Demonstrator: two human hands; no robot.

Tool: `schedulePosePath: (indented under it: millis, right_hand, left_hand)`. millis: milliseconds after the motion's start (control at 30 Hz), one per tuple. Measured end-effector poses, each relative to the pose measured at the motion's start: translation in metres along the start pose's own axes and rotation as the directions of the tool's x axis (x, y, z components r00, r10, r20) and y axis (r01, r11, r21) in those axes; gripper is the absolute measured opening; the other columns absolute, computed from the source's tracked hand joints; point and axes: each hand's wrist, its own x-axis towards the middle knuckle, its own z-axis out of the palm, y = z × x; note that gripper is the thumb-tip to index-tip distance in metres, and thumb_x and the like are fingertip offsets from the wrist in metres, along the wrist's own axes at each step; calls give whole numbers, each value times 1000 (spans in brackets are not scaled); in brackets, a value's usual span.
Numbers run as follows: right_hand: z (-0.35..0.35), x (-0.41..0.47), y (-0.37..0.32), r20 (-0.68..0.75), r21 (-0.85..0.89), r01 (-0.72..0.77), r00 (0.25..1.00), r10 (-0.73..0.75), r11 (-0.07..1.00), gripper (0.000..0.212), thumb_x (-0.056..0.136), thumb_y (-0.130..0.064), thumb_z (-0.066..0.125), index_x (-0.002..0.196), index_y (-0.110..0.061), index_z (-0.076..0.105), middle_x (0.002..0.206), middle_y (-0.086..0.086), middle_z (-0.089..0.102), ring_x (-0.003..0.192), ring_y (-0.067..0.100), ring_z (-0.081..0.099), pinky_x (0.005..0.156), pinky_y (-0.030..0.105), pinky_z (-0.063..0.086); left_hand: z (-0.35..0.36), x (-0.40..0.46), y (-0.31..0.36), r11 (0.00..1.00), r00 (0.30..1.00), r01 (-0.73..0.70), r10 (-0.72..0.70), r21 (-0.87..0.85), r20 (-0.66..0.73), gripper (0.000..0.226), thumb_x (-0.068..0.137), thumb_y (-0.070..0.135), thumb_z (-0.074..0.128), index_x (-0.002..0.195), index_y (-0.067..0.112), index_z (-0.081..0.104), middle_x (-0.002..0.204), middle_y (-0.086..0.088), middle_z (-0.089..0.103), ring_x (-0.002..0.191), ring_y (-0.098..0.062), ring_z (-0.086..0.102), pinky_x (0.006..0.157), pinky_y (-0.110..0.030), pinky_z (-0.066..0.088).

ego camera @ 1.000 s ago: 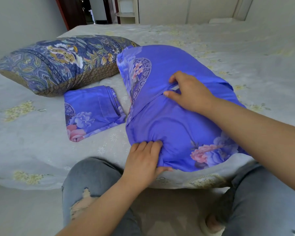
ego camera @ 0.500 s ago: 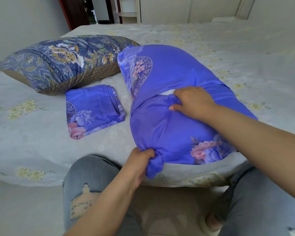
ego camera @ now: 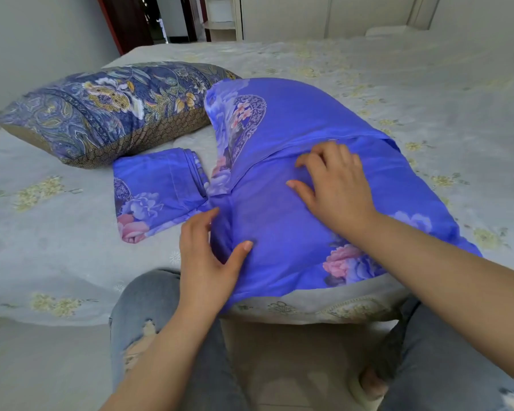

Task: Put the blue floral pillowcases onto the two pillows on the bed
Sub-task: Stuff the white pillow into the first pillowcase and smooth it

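— Blue floral cotton already wraps one pillow: the cased pillow [ego camera: 324, 179] lies at the near edge of the bed [ego camera: 428, 84], its flap end toward the person. Is that one done?

— Nearly, by the look of it. The left hand [ego camera: 208, 262] has its thumb and fingers spread around the near-left corner of the case, pressing the cloth; nothing looks clamped. The right hand [ego camera: 336, 188] rests on top just below the flap seam, fingers spread and lightly bent, holding nothing. It reads as smoothing and tucking.

— And what is left?

— The second pillowcase [ego camera: 158, 191] sits folded just beside the cased pillow, toward the left. The second pillow [ego camera: 107, 111], in a dark paisley cover, lies behind it near the left edge, still without its blue case. So roughly half remains.

— Room to work?

— Plenty of bare sheet toward the far and right edges. The cased pillow slightly overhangs the near edge, so it might slip.
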Motion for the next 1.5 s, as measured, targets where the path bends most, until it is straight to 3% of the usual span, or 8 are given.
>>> schedulePosePath:
  millis: [167,500,767,1033,1167,1267,1367,1500]
  right_hand:
    - [-8,-43,-14,125,186,1,992,-25,983,52,81,-59,51,105,-14,61,102,7,57,92,30,57,80,42,49]
    - [-28,-53,-16,316,348,-184,946,69,919,64,78,-63,45,113,-12,61,111,6,60,102,25,57,89,31,43]
    - [-33,-31,-14,214,456,-338,940,267,823,18,89,-28,62,78,-13,62,67,-4,55,67,20,51,65,34,40]
    - [-21,-15,-1,194,88,-172,969,152,981,39,86,-55,50,97,-19,63,101,5,61,100,30,56,75,36,39]
    - [-45,-10,47,465,84,-347,843,271,934,81,71,-72,55,139,-31,36,145,-3,33,130,23,33,104,41,34]
    - [-48,-2,59,562,33,-319,789,246,947,79,77,-69,51,143,-32,29,146,-2,34,130,24,33,105,37,32]
    - [-44,23,57,416,116,-222,896,155,968,57,90,-59,38,139,-31,40,138,-2,42,127,23,35,105,35,29]
    - [-32,53,52,536,148,-125,844,27,981,51,88,-56,49,132,-30,48,127,-3,50,122,19,42,104,36,33]
  left_hand:
    - [13,22,26,868,942,-320,247,381,228,29,82,48,55,95,24,65,94,3,63,86,-25,55,75,-35,43]
    - [7,71,72,962,901,-260,209,87,381,12,88,19,61,77,20,56,60,10,52,57,-3,47,58,-19,36]
    - [26,87,68,975,767,-188,70,119,638,30,101,24,37,72,22,39,66,7,42,66,-14,40,66,-29,30]
    - [15,127,46,951,535,-228,-58,211,843,56,83,66,49,55,19,36,57,3,32,55,-7,30,55,-27,29]
    - [-16,142,27,871,671,-209,-203,445,713,42,76,50,68,61,17,47,54,9,44,54,-8,41,57,-28,34]
    - [-6,137,35,839,874,-331,101,431,476,36,76,59,61,84,24,56,80,6,59,78,-17,52,73,-32,42]
    - [17,143,50,773,793,-510,253,377,554,51,80,65,46,108,24,59,109,0,58,105,-24,49,96,-39,39]
    - [38,157,58,721,837,-488,227,492,498,42,89,55,46,114,23,55,119,0,53,112,-25,45,96,-39,38]
